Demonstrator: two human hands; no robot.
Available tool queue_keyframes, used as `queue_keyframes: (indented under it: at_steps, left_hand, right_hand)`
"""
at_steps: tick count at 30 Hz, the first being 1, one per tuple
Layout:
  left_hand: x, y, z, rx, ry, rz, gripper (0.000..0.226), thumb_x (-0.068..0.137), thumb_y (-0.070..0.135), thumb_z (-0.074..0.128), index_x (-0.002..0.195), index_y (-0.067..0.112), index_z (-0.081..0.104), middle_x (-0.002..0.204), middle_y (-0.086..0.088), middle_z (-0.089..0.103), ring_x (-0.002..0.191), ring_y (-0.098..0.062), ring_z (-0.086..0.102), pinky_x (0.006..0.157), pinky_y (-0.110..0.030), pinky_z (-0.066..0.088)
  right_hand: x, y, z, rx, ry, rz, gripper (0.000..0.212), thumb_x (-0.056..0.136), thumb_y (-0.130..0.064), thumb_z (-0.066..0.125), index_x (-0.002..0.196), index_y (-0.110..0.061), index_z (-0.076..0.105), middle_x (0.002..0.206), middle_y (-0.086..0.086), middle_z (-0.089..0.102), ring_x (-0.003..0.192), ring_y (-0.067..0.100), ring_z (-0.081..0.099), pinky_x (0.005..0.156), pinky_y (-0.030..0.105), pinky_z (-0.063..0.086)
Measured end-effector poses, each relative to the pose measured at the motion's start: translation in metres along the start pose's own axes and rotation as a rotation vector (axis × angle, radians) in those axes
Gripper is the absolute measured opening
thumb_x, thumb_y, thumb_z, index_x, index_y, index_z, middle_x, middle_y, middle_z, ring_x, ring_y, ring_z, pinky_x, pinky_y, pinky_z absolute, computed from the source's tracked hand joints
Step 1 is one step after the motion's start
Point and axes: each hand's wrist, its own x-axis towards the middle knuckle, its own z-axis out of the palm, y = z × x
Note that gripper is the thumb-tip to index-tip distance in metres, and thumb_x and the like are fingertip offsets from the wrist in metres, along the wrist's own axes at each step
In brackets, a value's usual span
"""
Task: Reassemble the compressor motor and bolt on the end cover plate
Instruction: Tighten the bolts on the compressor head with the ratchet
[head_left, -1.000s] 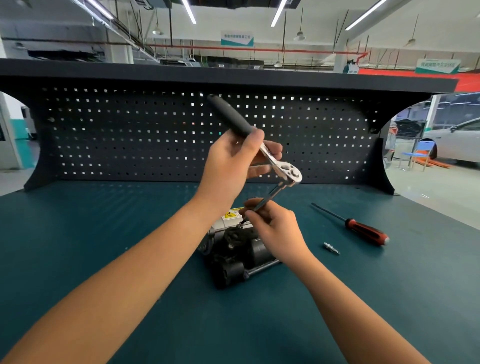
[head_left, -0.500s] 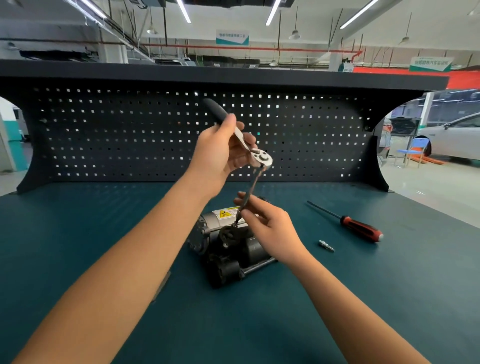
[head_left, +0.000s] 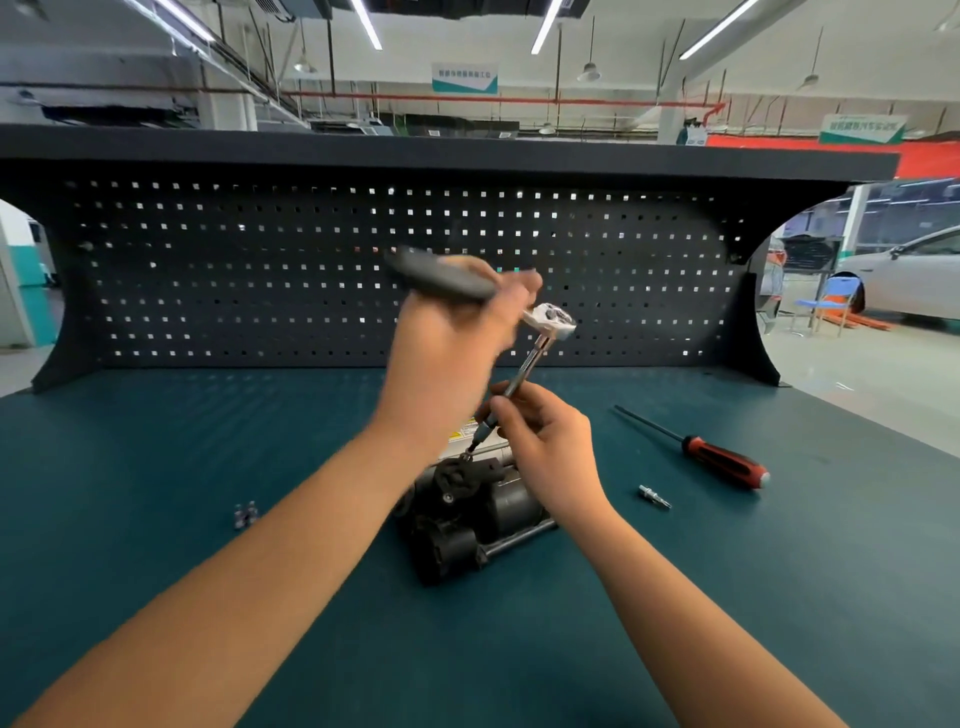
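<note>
Swung lower-leftward since earlier: grey-handled chrome ratchet wrench (head_left: 550, 319). Left hand (head_left: 447, 343) fingers clamped round handle; right hand (head_left: 550, 441) fingers pinching its extension bar (head_left: 524, 371). Black compressor motor (head_left: 467, 514) lies on teal bench (head_left: 208, 441), under both hands. Risk: tilted bar may slip off bolt (head_left: 464, 457), rounding it.

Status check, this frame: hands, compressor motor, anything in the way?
Left hand grips grey-handled ratchet wrench. Right hand pinches its steel extension bar, tip on black compressor motor. Red-handled screwdriver lies apart, right.
</note>
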Motion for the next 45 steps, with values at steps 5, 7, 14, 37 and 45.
queue_keyframes:
  at_steps: [5,7,14,37,45]
  left_hand:
    - [-0.037,-0.017,-0.006,0.334,-0.169,0.407,0.015,0.089,0.020,0.051,0.102,0.017,0.046,0.126,0.001,0.050,0.118,-0.006,0.053,0.100,-0.022,0.042]
    - [-0.028,-0.018,-0.007,0.145,-0.107,0.295,0.006,0.092,0.018,0.047,0.098,0.019,0.045,0.117,-0.001,0.059,0.113,-0.007,0.058,0.097,-0.024,0.045]
    - [0.037,-0.024,-0.006,-0.359,0.187,-0.251,0.025,0.103,0.025,0.030,0.090,0.012,0.047,0.061,0.002,0.069,0.058,-0.010,0.066,0.053,-0.021,0.051]
    - [-0.033,-0.016,0.002,0.179,-0.059,0.303,0.011,0.086,0.025,0.049,0.095,0.021,0.042,0.112,-0.005,0.061,0.112,-0.011,0.058,0.097,-0.024,0.042]
    - [0.011,-0.017,-0.007,-0.382,0.074,-0.131,0.027,0.102,0.029,0.029,0.087,0.014,0.046,0.071,0.001,0.070,0.077,-0.015,0.069,0.077,-0.029,0.055]
  right_hand:
    - [0.002,-0.008,0.003,0.047,-0.010,-0.019,0.039,0.080,-0.013,0.061,0.048,-0.036,0.055,0.042,-0.018,0.047,0.043,-0.004,0.039,0.046,0.007,0.030]
    - [0.004,-0.008,0.002,0.133,-0.031,0.029,0.027,0.083,-0.005,0.067,0.067,-0.027,0.066,0.055,-0.016,0.059,0.051,-0.007,0.049,0.056,0.009,0.038]
    - [-0.003,-0.002,-0.006,0.207,-0.116,0.135,0.021,0.089,-0.003,0.060,0.097,-0.021,0.067,0.087,-0.013,0.069,0.085,-0.005,0.065,0.077,0.009,0.046]
    - [0.002,-0.001,0.012,-0.124,0.032,-0.064,0.048,0.087,0.000,0.057,0.057,-0.032,0.038,0.042,-0.013,0.048,0.047,-0.010,0.046,0.048,0.005,0.034]
    - [-0.004,0.002,0.006,0.070,-0.038,0.048,0.018,0.092,-0.012,0.057,0.079,-0.024,0.058,0.071,-0.013,0.066,0.065,-0.007,0.059,0.065,0.007,0.040]
